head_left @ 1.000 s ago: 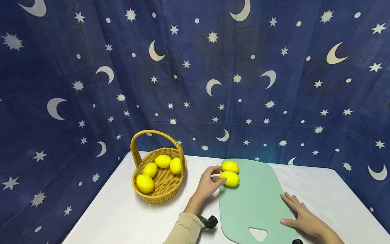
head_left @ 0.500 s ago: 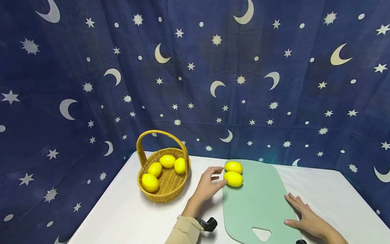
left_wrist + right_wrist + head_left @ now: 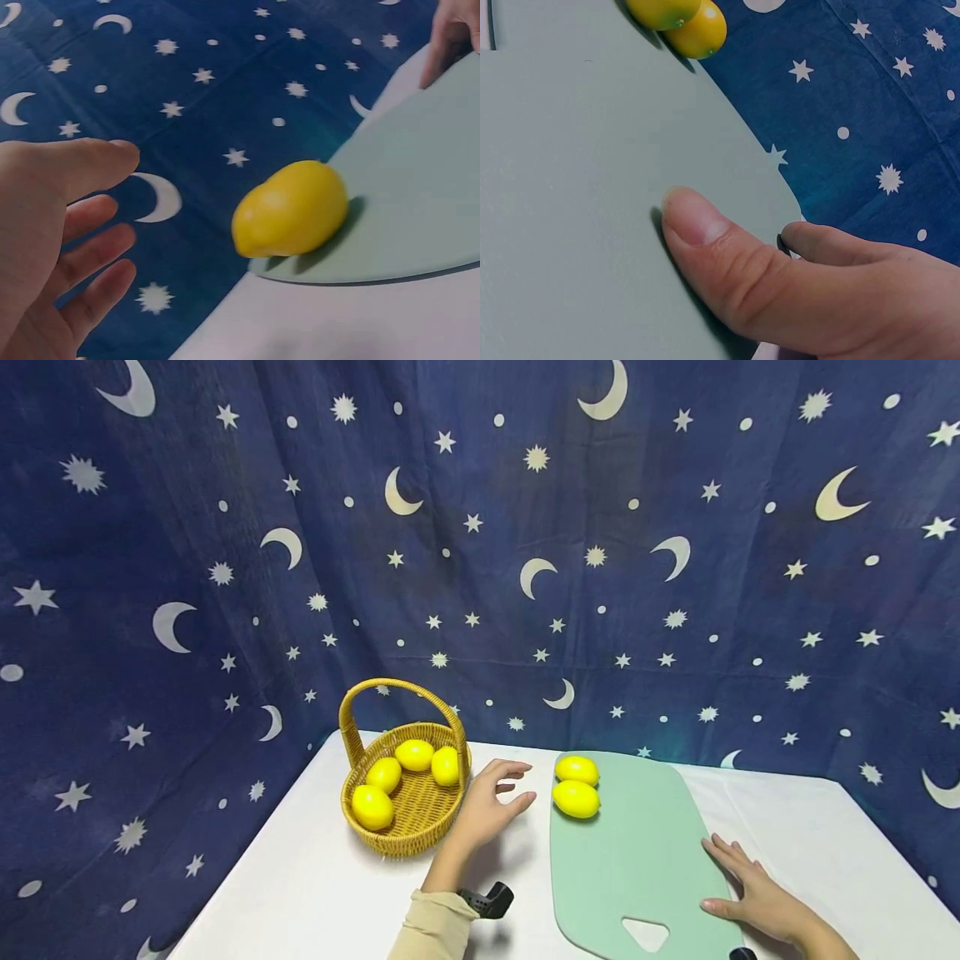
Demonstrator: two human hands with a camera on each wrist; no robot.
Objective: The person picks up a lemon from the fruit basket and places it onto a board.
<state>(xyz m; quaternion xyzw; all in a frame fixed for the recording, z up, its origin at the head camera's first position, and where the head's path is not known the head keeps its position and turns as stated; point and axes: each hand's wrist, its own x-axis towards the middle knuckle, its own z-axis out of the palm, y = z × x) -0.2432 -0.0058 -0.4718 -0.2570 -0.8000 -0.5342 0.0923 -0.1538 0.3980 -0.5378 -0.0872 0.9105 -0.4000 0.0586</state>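
Note:
Two yellow lemons lie side by side at the far left corner of a pale green cutting board: a front lemon and a back lemon. My left hand hovers between the wicker basket and the lemons, fingers loosely bent, holding nothing. In the left wrist view a gap separates its thumb from the near lemon. My right hand rests at the right edge of the cutting board, thumb on the board's surface in the right wrist view and the other fingers spread along its edge.
Several lemons sit inside the basket, whose tall handle arches over it. The board has a cut-out near its front edge. A white cloth covers the table, and a dark blue curtain with moons and stars hangs behind.
My left hand has let go of the front lemon and drawn back left toward the basket. The lemons stay on the board. My right hand keeps its place; the head view has shifted slightly.

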